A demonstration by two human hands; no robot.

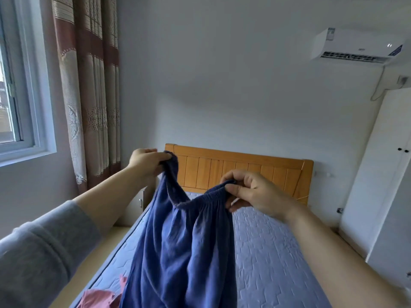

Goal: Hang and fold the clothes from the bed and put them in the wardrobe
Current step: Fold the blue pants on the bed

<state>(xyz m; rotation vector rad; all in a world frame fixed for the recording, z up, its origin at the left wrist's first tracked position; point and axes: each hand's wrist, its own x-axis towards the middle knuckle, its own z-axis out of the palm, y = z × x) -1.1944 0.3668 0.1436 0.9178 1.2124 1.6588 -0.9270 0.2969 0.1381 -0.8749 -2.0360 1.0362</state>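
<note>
Head view: a blue elastic-waist garment (184, 252) hangs in the air above the bed (278, 252), over its near left part, and its lower end runs out of the picture, so I cannot tell trousers from a skirt. Its gathered waistband (200, 197) sags in a curve between the two hands. The left hand (146, 161) pinches one end with curled fingers, higher and nearer the head of the bed. The right hand (251, 194) pinches the other end between thumb and forefinger, with the other fingers loosely curled, lower and over the middle of the bed.

A pink garment (97, 298) lies on the near left corner of the bed, just beside the hanging blue cloth. A white wardrobe (378, 174) stands with doors closed along the bed's right side.

Likely troubles:
- Both grips are only fingertip pinches on bunched elastic, so a shake to smooth the cloth could pull one end free and drop it in a heap.
- The ends are held at unequal heights, so laying it down this way would probably give a crooked fold.
- The unseen hem may drag over the pink garment and pull it along.
</note>
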